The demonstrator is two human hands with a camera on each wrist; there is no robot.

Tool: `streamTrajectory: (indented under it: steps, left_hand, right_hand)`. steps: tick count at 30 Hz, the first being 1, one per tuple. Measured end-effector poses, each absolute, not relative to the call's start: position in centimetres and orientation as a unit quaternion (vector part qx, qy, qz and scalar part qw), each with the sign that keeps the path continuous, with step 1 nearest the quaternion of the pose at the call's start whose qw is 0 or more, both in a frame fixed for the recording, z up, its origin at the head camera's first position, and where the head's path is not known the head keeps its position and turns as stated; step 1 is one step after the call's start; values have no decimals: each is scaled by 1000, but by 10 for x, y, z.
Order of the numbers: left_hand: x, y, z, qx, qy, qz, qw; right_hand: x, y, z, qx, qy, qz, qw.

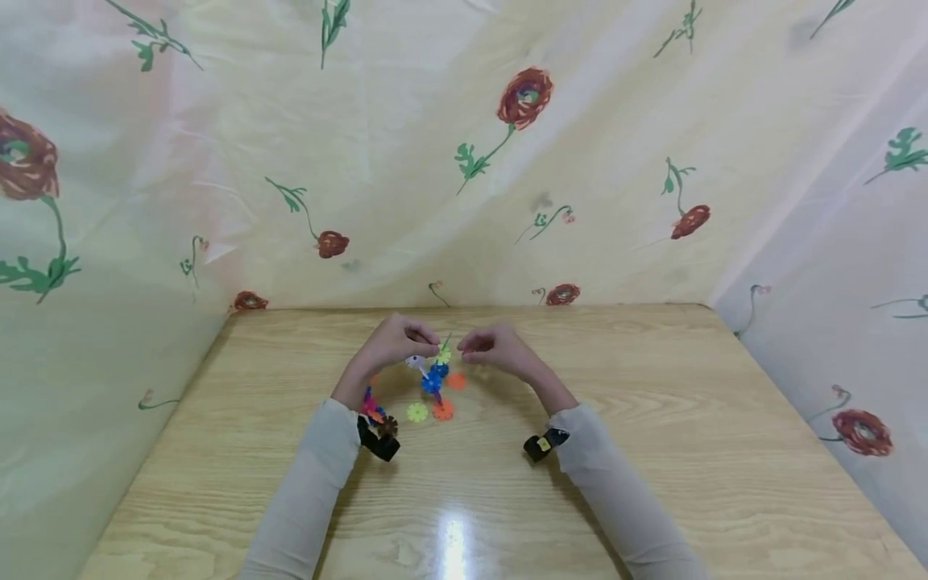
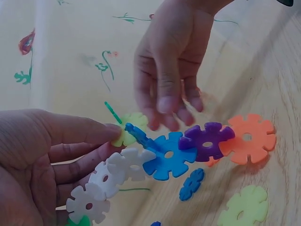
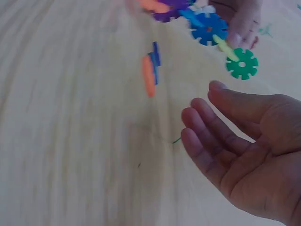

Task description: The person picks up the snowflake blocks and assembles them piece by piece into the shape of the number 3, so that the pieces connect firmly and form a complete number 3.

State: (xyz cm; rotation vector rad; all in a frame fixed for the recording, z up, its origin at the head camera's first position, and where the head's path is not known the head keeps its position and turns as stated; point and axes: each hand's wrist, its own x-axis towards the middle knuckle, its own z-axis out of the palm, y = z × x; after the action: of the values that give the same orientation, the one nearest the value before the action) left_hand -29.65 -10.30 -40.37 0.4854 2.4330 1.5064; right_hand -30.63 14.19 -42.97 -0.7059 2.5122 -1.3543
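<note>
My left hand [image 1: 397, 342] pinches a yellow-green notched plastic disc [image 2: 127, 128] between thumb and fingers. That disc belongs to a raised construction of interlocked flower-shaped discs. A green disc [image 3: 242, 64] stands on its outer end, edge-on in the left wrist view. Blue discs [image 2: 169, 155] form the middle, joined to a purple disc [image 2: 207, 142] and an orange disc [image 2: 251, 139]. White discs [image 2: 104, 180] branch off toward the left palm. Just right of the green disc, my right hand [image 1: 500, 348] is held in the air, fingers loosely bent, with nothing in it.
On the wooden table [image 1: 652, 467] lie a loose yellow-green disc [image 1: 416, 412] and a blue piece [image 2: 191, 184]. An orange disc [image 1: 457, 380] is behind the construction. A brown disc [image 1: 388, 425] and pink pieces [image 1: 370, 403] are beside the left wrist. Flowered cloth [image 1: 406, 161] hangs behind.
</note>
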Motion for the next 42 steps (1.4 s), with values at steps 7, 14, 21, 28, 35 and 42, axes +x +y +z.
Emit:
streamTrajectory:
  steps: [7,14,21,28,35,42]
  left_hand:
    - [-297,-105,-409,126,829,534,110]
    - [-297,-103,-411,104,833,533,100]
    - [-298,-102,-410,105,837,528,99]
    - [-300,-102,-408,111,834,532,98]
    - [-300,-102,-409,133,825,540,98]
    - [-299,-102,-409,134,824,541,101]
  right_hand:
    - [-310,139,-441,-270,868,-383,166]
    - [-306,129,-444,-276,877,-350,180]
    - [-306,130,-444,-229,879,-376,184]
    - [-310,140,-436,-173,860,-455,152]
    - [-311,141,-429,-149,820,-544,98]
    - [-310,135,-424,-140,789,-597,37]
